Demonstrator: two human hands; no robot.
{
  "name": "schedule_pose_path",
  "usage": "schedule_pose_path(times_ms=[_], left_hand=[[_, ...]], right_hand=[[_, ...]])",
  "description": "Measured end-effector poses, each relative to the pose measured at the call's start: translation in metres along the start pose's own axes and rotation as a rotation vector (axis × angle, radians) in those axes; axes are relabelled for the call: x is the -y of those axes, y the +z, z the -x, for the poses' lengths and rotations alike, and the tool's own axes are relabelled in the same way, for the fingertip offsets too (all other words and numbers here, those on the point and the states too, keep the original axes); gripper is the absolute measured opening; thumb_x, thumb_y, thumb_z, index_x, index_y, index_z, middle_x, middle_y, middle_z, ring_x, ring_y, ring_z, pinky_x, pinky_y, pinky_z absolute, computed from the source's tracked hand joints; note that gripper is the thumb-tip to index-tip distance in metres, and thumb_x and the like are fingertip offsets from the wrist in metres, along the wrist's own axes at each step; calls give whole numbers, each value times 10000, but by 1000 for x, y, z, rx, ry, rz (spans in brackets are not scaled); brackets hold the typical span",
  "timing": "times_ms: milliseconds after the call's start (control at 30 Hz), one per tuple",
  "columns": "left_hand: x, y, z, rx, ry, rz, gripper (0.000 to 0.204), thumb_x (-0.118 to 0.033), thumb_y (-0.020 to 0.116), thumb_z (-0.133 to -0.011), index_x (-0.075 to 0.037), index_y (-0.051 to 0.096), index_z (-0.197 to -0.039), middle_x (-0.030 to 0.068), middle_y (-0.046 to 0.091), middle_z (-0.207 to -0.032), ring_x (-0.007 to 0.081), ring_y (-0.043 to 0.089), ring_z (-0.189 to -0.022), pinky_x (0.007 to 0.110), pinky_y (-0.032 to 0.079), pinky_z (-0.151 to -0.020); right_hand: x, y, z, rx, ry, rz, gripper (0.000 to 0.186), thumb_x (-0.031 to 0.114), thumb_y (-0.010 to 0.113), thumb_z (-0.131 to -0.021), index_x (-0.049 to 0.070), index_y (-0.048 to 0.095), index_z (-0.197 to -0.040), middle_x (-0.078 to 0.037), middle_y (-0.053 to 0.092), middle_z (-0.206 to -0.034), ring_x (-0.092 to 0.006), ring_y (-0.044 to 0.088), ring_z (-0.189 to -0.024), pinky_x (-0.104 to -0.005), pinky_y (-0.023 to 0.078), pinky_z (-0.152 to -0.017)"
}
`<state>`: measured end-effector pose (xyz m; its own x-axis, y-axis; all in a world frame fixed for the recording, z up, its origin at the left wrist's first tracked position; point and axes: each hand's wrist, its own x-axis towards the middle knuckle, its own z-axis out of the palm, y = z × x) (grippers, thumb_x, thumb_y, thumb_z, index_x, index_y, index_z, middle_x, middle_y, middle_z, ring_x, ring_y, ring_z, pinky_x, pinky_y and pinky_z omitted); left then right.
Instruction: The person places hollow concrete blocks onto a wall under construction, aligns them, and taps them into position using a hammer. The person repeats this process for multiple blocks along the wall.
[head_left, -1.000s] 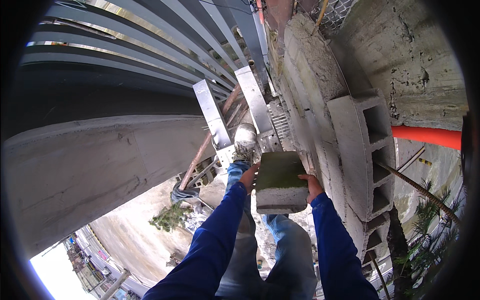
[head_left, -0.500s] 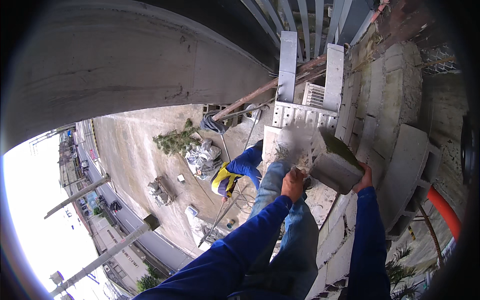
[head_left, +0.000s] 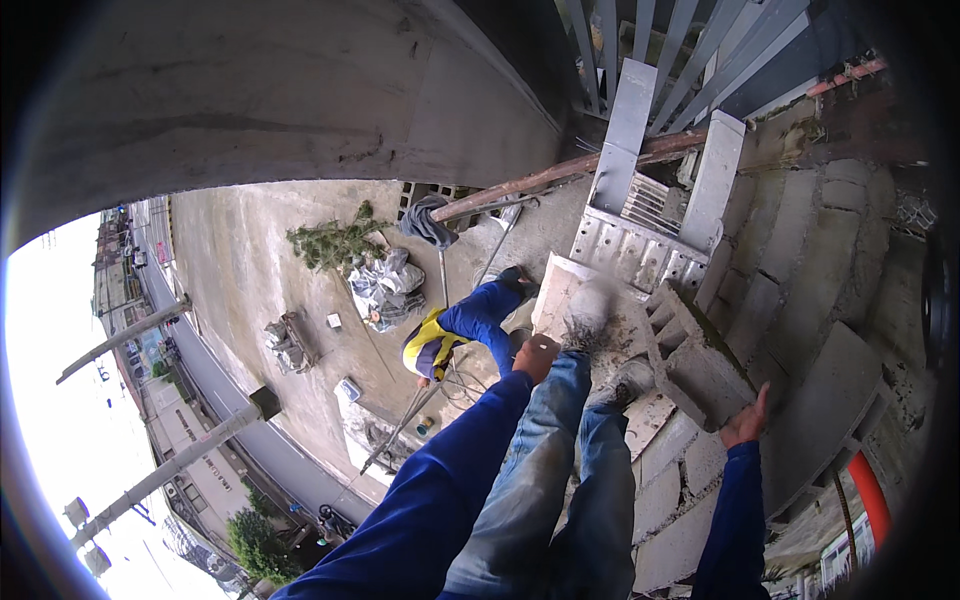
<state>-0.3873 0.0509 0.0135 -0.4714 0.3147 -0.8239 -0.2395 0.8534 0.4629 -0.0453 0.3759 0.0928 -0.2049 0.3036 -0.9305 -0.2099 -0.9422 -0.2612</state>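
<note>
My right hand props the grey hollow concrete block from underneath, tilted on the right block wall; my left hand is loosely closed, empty. With support only on that low side, the block could slide left, I judge, toward the person in yellow and blue below.

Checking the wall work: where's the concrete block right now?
Right of centre in the head view: block tilted above the wall, right hand under it.

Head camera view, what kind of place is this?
Most likely an outdoor building site, seen from up high. The right hand is at a grey concrete block beside a half-built block wall, with rubble bags on the ground below.
</note>
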Motion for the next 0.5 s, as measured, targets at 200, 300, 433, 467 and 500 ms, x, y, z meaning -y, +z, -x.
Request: schedule_pose_path(times_ms=[200, 300, 433, 467, 500], left_hand=[[-120, 38, 69, 58, 222, 61, 392, -282, 608, -924, -22, 572, -1216, 172, 651, -1118, 303, 626, -1050, 401, 479, -922], [-166, 59, 111, -39, 579, -81, 523, -289, 666, -880, -43, 521, -1318, 234, 486, -1372, 389, 466, -1275, 459, 383, -1054], [-200, 95, 132, -183, 646, -208, 707, -211, 721, -798, -20, 424, -1411, 326, 151, -1536, 513, 236, -1395, 521, 291, -1119], [-206, 97, 134, -198, 649, -296, 710, -204, 718, -797, -2, 418, -1408, 327, 144, -1538, 511, 212, -1406, 533, 269, -1126], [-220, 93, 138, -208, 654, -386, 713, -196, 715, -796, 16, 411, -1405, 328, 138, -1541, 509, 188, -1416, 545, 248, -1134]], right_hand=[[-25, -30, 7, 219, -91, 55, 918, 557, 706, -795, 134, 296, -1499, -105, 324, -1535, -339, 318, -1396, -535, 236, -1154], [-43, 16, 23, 284, -93, 103, 697, 247, 788, -767, 57, 481, -1364, -110, 533, -1356, -302, 502, -1253, -483, 387, -1077], [-54, 64, 30, 133, -104, 172, 455, 16, 713, -751, 26, 612, -1194, -89, 659, -1137, -233, 635, -1048, -370, 502, -949], [-56, 67, 26, 127, -133, 215, 466, -3, 704, -752, 22, 606, -1207, -79, 661, -1131, -221, 632, -1049, -358, 499, -936], [-55, 77, 25, 153, -144, 208, 452, -11, 699, -757, 23, 610, -1198, -74, 662, -1122, -214, 633, -1040, -347, 499, -927]])
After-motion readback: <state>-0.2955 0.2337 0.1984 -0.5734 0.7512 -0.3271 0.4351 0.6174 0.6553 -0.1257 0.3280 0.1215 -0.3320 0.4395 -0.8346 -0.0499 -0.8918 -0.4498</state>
